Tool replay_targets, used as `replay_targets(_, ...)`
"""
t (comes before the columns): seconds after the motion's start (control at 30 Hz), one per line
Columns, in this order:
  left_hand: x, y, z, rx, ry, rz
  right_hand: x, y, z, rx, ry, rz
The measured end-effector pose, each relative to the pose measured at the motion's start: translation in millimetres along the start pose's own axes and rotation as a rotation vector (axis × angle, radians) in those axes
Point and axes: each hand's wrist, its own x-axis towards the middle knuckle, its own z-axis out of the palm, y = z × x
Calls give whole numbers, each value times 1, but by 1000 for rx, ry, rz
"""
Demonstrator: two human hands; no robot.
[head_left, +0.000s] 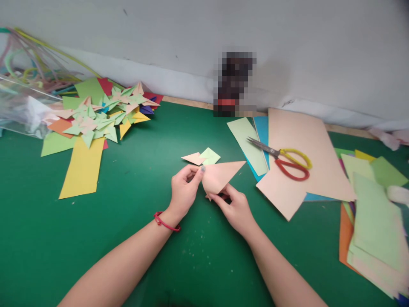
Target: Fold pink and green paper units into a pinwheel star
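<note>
A peach sheet of paper (220, 174), partly folded into a pointed shape, is held between both hands above the green table. My left hand (186, 187) pinches its left corner between thumb and fingers. Lower down, my right hand (232, 205) grips the bottom edge, with some fingers hidden behind the paper. The sheet's long point aims to the upper right. Just beyond it lie a small folded peach piece (192, 158) and a folded light green piece (211, 156), touching each other. A red cord bracelet circles the left wrist.
Scissors (276, 154) with yellow and red handles rest on peach sheets (306, 140) at right. Several folded paper stars (92, 121) and a yellow strip (82, 170) lie left, beside a clear bag (22, 106). Green sheets (378, 221) are stacked far right. A blurred-out object (234, 83) leans against the wall.
</note>
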Motion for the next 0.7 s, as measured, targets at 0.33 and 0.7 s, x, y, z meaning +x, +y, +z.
replay_targets(0.33,0,-2,-1,38,117,45,-1,-3,-3,14,-37,-33)
replay_targets(0.7,0,-1,-3,120,189,97,-3,1,0,163,90,-13)
